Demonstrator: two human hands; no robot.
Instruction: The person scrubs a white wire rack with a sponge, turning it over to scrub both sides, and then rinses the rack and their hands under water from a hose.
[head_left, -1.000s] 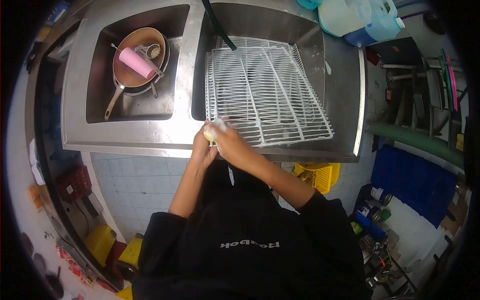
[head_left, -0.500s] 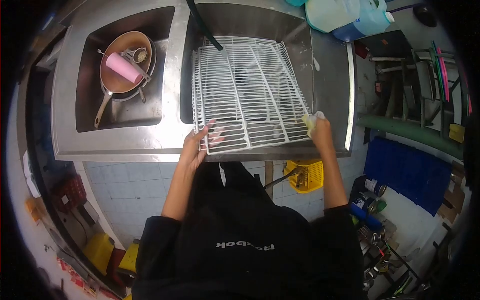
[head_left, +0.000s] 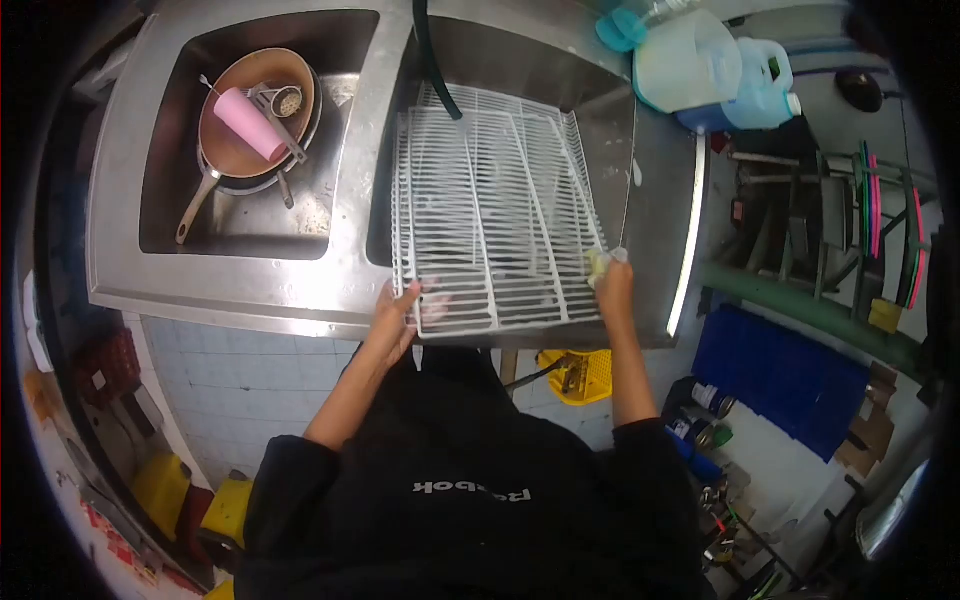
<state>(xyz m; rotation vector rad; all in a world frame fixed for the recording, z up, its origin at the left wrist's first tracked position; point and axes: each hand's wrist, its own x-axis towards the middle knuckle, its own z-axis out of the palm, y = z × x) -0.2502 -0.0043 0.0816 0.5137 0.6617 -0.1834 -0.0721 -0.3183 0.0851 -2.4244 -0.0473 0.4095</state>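
A white wire rack [head_left: 515, 210] leans over the right sink basin, its near edge by the front rim. A second rack seems to lie beneath it. My left hand [head_left: 398, 312] is closed round the rack's near left corner, thumb on top and fingers under the wires. At the rack's right side, my right hand [head_left: 613, 288] is closed on a yellow and white sponge [head_left: 598, 266], which touches the side wires. A dark green hose [head_left: 432, 62] hangs down over the rack's far part.
The left basin [head_left: 318, 215] holds a brown pan [head_left: 233, 160] with a pink cup [head_left: 250, 124] and a small strainer [head_left: 287, 102]. Large jugs [head_left: 690, 62] stand at the back right. A yellow basket [head_left: 590, 378] is below the sink.
The view has shifted and turned slightly. My right hand and the sponge have moved a little toward me along the rack's right side. My left hand still holds the corner.
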